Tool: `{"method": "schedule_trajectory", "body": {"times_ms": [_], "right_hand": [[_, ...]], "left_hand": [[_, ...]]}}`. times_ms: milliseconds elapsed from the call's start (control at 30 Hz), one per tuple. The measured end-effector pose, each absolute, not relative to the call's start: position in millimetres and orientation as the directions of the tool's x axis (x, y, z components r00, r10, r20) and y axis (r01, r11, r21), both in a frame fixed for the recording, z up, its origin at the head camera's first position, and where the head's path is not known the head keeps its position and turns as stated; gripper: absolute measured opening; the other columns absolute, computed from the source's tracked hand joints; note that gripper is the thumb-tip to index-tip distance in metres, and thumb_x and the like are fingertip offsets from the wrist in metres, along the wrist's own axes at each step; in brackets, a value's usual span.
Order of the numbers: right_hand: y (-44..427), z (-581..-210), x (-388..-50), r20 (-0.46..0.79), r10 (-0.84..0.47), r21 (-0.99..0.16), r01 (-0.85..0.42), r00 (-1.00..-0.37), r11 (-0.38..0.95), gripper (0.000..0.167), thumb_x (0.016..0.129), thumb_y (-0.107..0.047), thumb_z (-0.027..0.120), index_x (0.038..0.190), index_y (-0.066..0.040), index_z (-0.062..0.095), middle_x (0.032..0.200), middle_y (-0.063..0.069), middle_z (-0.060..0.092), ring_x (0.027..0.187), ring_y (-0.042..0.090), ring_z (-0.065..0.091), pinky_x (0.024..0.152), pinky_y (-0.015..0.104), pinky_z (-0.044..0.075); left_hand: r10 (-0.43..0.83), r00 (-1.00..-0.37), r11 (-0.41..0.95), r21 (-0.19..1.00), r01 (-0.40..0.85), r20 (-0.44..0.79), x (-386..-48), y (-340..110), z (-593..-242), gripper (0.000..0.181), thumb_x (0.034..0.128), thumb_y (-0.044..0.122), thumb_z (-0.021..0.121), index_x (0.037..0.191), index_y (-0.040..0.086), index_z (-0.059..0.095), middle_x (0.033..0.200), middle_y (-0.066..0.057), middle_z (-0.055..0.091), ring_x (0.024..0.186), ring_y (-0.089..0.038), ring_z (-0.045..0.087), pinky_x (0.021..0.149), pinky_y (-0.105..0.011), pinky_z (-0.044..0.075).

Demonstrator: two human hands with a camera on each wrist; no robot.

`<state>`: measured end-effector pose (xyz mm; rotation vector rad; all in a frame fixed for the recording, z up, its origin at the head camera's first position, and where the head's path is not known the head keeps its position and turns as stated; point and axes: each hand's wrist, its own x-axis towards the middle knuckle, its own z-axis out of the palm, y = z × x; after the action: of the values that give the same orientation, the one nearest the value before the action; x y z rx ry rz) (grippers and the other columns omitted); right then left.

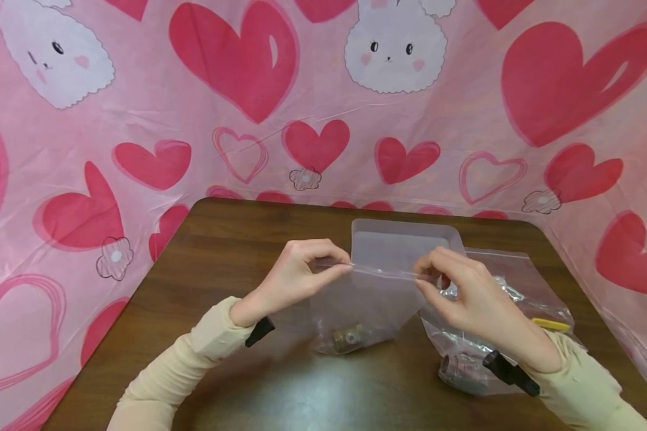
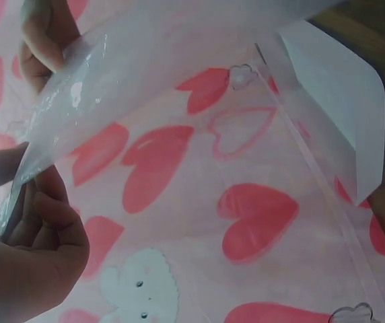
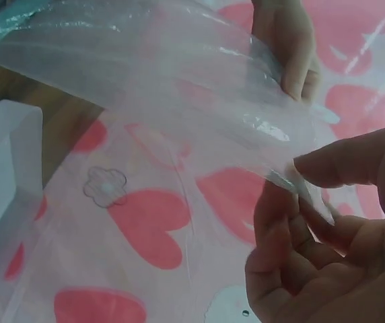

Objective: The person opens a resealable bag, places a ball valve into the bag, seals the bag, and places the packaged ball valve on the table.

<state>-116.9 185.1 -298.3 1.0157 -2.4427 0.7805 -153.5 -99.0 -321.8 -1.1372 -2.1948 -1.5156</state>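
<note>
A clear plastic bag (image 1: 369,302) hangs between my two hands above the table, stretched along its top edge. My left hand (image 1: 296,275) pinches that edge between thumb and fingers at the left. At the right end, my right hand (image 1: 471,293) pinches the same edge with thumb and forefinger. Low in the bag sits a blurred brownish-green object (image 1: 347,338) whose kind I cannot tell. The right wrist view shows the bag's rim (image 3: 283,180) between thumb and fingers. Sheer plastic (image 2: 132,60) spans both hands in the left wrist view.
Behind the bag stands a whitish translucent tray (image 1: 404,226). Another clear bag (image 1: 498,263) lies right, partly under my right forearm, with a yellow strip (image 1: 551,325) and a greyish rounded object (image 1: 466,374) there. The brown table (image 1: 237,239) meets a heart-patterned cloth (image 1: 323,102).
</note>
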Motion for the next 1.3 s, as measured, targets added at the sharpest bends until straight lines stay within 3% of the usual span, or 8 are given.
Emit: {"method": "schedule_trajectory", "body": {"times_ms": [167, 333, 500, 700, 900, 1100, 1300], "right_hand": [[180, -300, -119, 0.537, -0.531, -0.349, -0.746, -0.655, 0.568, 0.031, 0.076, -0.004, 0.082, 0.090, -0.025, 0.065, 0.082, -0.021, 0.056, 0.071, -0.007, 0.048, 0.060, 0.012, 0.041], [178, -299, -118, 0.553, -0.532, -0.363, -0.760, -0.641, 0.539, 0.030, 0.077, 0.000, 0.081, 0.088, -0.023, 0.065, 0.080, -0.019, 0.054, 0.072, -0.006, 0.048, 0.063, 0.011, 0.044], [177, -300, -118, 0.548, -0.527, -0.369, -0.753, -0.650, 0.544, 0.029, 0.078, 0.002, 0.078, 0.087, -0.022, 0.063, 0.081, -0.019, 0.054, 0.073, -0.005, 0.049, 0.066, 0.011, 0.045], [174, -303, -119, 0.541, -0.531, -0.367, -0.751, -0.652, 0.549, 0.028, 0.079, 0.003, 0.076, 0.093, -0.021, 0.067, 0.086, -0.016, 0.062, 0.073, -0.005, 0.049, 0.064, 0.012, 0.045], [167, -304, -122, 0.561, -0.542, -0.383, -0.776, -0.626, 0.501, 0.018, 0.081, -0.005, 0.079, 0.089, -0.019, 0.069, 0.080, -0.015, 0.058, 0.071, -0.004, 0.047, 0.062, 0.010, 0.040], [162, -302, -122, 0.562, -0.549, -0.379, -0.782, -0.619, 0.495, 0.021, 0.080, -0.002, 0.078, 0.086, -0.018, 0.065, 0.077, -0.013, 0.054, 0.070, -0.003, 0.045, 0.061, 0.010, 0.039], [159, -305, -125, 0.556, -0.560, -0.385, -0.787, -0.615, 0.483, 0.024, 0.079, 0.001, 0.077, 0.090, -0.017, 0.065, 0.081, -0.013, 0.055, 0.072, -0.001, 0.045, 0.062, 0.014, 0.042]], "left_hand": [[0.466, -0.673, 0.170, 0.688, 0.705, 0.575, -153, -98, -321, 0.005, 0.0847, 0.006, 0.077, 0.088, 0.007, 0.073, 0.082, -0.003, 0.071, 0.077, -0.006, 0.067, 0.077, -0.024, 0.060], [0.497, -0.667, 0.191, 0.680, 0.708, 0.555, -155, -98, -319, 0.006, 0.0857, 0.009, 0.076, 0.091, 0.010, 0.074, 0.086, 0.000, 0.073, 0.082, -0.003, 0.070, 0.079, -0.022, 0.059], [0.538, -0.631, 0.207, 0.637, 0.742, 0.560, -156, -98, -315, 0.012, 0.0840, 0.013, 0.079, 0.096, 0.013, 0.077, 0.088, 0.002, 0.075, 0.080, 0.000, 0.068, 0.072, -0.020, 0.058], [0.552, -0.579, 0.168, 0.599, 0.783, 0.601, -154, -93, -317, 0.009, 0.0816, 0.010, 0.081, 0.090, 0.011, 0.078, 0.082, 0.001, 0.075, 0.071, -0.001, 0.063, 0.064, -0.019, 0.054], [0.530, -0.592, 0.184, 0.600, 0.779, 0.607, -153, -91, -319, 0.005, 0.0832, 0.010, 0.079, 0.088, 0.012, 0.077, 0.080, 0.002, 0.074, 0.071, -0.001, 0.063, 0.067, -0.018, 0.056], [0.536, -0.601, 0.193, 0.607, 0.771, 0.593, -152, -88, -318, 0.007, 0.0828, 0.007, 0.077, 0.088, 0.009, 0.075, 0.082, -0.001, 0.073, 0.076, -0.003, 0.067, 0.074, -0.017, 0.058], [0.555, -0.566, 0.215, 0.552, 0.806, 0.610, -153, -84, -314, 0.008, 0.0816, 0.012, 0.081, 0.089, 0.012, 0.077, 0.081, 0.003, 0.074, 0.069, 0.000, 0.061, 0.065, -0.013, 0.052]]}}
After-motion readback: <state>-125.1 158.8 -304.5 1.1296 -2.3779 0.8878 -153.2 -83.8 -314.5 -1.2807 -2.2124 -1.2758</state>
